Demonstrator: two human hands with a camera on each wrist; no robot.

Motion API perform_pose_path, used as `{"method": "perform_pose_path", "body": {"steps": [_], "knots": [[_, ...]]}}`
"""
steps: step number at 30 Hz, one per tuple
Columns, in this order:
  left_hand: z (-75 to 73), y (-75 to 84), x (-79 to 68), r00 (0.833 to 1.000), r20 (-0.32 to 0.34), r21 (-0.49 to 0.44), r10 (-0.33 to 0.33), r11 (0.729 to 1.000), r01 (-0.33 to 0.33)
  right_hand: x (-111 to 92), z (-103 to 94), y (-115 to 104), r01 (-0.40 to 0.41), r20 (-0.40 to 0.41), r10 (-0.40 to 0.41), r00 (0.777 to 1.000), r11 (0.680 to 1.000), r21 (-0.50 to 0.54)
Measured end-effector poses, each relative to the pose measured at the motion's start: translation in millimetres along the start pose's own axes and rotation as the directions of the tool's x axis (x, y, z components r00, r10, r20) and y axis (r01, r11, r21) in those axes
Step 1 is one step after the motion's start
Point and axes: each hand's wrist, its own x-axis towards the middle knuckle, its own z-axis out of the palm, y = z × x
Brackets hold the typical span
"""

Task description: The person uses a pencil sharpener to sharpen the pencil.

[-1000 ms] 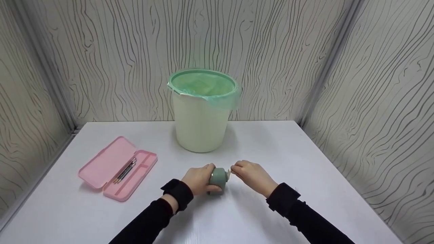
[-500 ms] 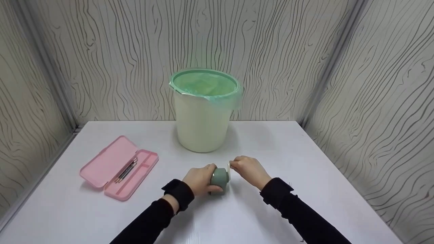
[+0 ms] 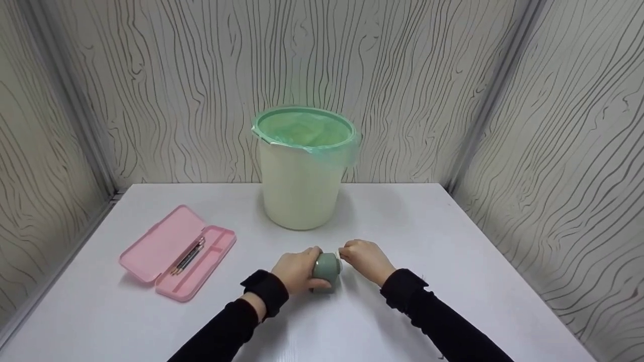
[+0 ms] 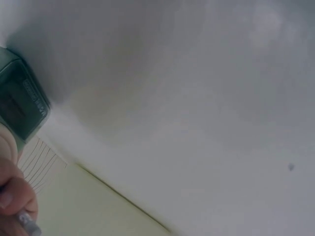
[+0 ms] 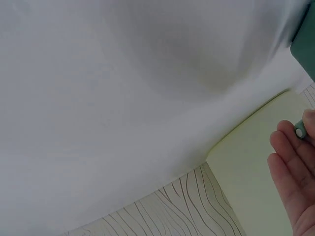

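Observation:
My left hand point(image 3: 294, 271) grips a green crank pencil sharpener point(image 3: 326, 267) from its left side, thumb toward me, low over the white table. Thumb and forefinger of my right hand point(image 3: 366, 259) pinch the small knob point(image 5: 299, 130) of its cream crank point(image 3: 338, 256); the other fingers spread out below in the right wrist view. In the left wrist view, the sharpener's dark see-through window point(image 4: 20, 103) with lettering shows at the left edge. Below it, a slim grey pencil-like end point(image 4: 28, 223) pokes out from curled fingers.
To the left lies a pink pencil case point(image 3: 161, 241), lid back, with several dark pencils point(image 3: 187, 259) inside. Behind the hands stands a cream bin point(image 3: 301, 186) lined with a green bag. Wood-patterned panels enclose the white table point(image 3: 412, 221).
The crank has turned to another angle, with the right hand circling along with it. The right forearm has shifted slightly left. The left hand keeps holding the sharpener in place.

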Motion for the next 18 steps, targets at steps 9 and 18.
{"method": "perform_pose_path", "body": {"steps": [9,18], "knots": [[3.3,-1.0,-2.2,1.000,-0.026,0.008,0.003,1.000,-0.003,-7,9.5,-5,-0.045,0.042,0.041,0.998,0.995,0.087],[0.9,2.9,-3.6,1.000,-0.009,-0.008,-0.024,1.000,0.024,-17,13.2,-9,-0.063,0.065,0.055,0.996,0.990,0.123]]}}
